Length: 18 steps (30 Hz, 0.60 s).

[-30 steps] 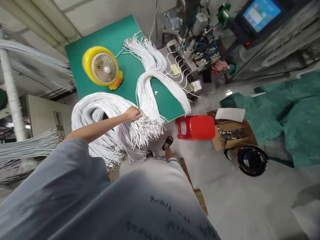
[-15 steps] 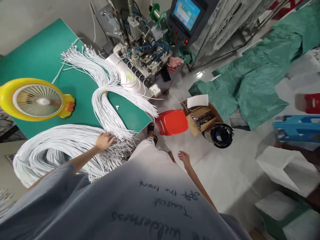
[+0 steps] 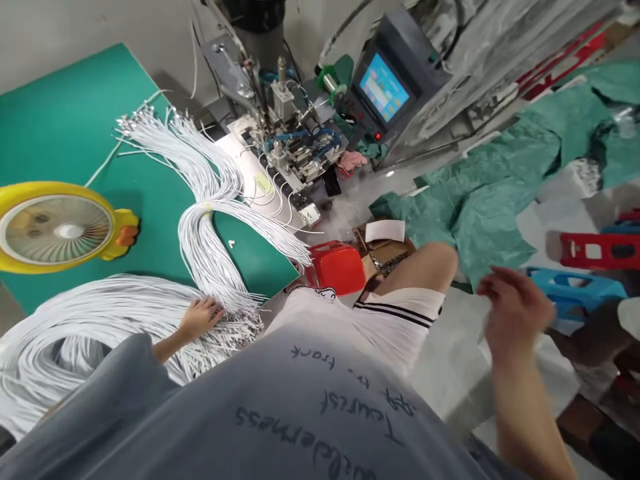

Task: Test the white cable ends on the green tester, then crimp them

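My left hand lies on a thick bundle of white cables, near their metal-tipped ends, with its fingers stretched out. A second bundle of white cables, bound with a yellow tie, rests right beyond that hand on the green table. Out to the right, my right hand is raised over the floor, somewhat blurred by motion. Its fingers look loosely bent and apart, and I see nothing in them. In the picture it is nearest to a blue plastic stool.
A yellow fan stands on the table. Behind are a machine and its screen. A red stool is by my legs, with a cardboard box beside it. Green sheeting and a red stool are at right.
My right hand has swung up and out to the right. My bare knee has come into view, covering part of the box. My left hand stays on the cables; the view has shifted.
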Available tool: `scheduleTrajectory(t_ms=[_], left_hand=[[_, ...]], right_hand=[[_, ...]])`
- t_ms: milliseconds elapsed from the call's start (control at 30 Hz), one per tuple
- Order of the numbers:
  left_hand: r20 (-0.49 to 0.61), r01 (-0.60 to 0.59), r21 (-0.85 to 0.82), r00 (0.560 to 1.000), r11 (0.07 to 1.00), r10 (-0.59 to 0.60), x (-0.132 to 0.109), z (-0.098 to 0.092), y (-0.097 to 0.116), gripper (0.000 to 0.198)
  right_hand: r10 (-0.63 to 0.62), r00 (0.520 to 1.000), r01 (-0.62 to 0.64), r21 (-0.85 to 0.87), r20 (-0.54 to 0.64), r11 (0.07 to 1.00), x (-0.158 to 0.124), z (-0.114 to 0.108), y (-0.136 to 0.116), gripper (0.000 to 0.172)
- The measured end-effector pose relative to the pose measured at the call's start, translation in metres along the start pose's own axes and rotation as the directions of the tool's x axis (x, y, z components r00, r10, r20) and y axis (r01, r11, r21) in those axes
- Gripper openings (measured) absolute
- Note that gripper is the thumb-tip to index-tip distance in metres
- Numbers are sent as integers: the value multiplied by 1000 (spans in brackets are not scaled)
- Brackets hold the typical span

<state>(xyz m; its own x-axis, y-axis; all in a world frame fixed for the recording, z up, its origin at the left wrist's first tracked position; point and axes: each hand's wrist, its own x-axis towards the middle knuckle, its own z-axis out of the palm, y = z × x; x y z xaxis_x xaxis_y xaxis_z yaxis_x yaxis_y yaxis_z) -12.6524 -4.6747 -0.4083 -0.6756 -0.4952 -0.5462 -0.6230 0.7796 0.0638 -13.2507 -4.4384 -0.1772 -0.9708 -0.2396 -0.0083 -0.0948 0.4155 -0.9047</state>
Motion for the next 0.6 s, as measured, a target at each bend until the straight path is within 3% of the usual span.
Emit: scheduleTrajectory(t_ms=[67, 133, 233, 300, 333, 367, 433, 467, 500, 567, 600], left_hand=[[-9, 25, -26, 1000, 999, -26, 2, 0, 2, 53], [-26, 54, -58, 998, 997, -55, 3, 4, 1, 51], [-58, 59, -141, 996, 988, -67, 4, 13, 0, 44], [-77, 76, -183, 993, 980, -92, 5, 16, 3, 43], [-94, 108, -199, 987, 974, -129, 6, 16, 8, 43], [-119, 147, -217, 977, 965, -176, 9, 15, 14, 44], [-193, 246, -267, 933, 932, -302, 19, 15, 34, 46], [-240, 314, -299, 889, 901, -390, 26, 17, 47, 47], [-291, 399, -335, 818, 854, -497, 33, 20, 62, 47], [-350, 579, -431, 600, 692, -720, 50, 30, 98, 43], [-336, 645, -484, 487, 591, -806, 58, 36, 117, 39]], right_hand=[[-120, 992, 122, -72, 38, 990, -13, -23, -34, 13], [-132, 983, 154, -183, 127, 971, -22, -35, -43, 14], [-26, 993, 54, -252, 117, 966, 1, -26, -11, 12], [104, 974, -62, -204, 199, 977, 38, 3, 20, 9], [155, 940, -110, -160, 304, 981, 59, 24, 35, 13], [215, 850, -157, -159, 481, 975, 79, 48, 48, 19], [280, 670, -156, -239, 688, 958, 113, 101, 72, 30], [315, 564, -125, -298, 764, 946, 128, 130, 85, 31], [339, 488, -86, -342, 805, 936, 142, 158, 99, 28], [380, 365, 18, -414, 850, 910, 169, 214, 135, 25], [392, 325, 78, -438, 861, 896, 183, 241, 156, 25]])
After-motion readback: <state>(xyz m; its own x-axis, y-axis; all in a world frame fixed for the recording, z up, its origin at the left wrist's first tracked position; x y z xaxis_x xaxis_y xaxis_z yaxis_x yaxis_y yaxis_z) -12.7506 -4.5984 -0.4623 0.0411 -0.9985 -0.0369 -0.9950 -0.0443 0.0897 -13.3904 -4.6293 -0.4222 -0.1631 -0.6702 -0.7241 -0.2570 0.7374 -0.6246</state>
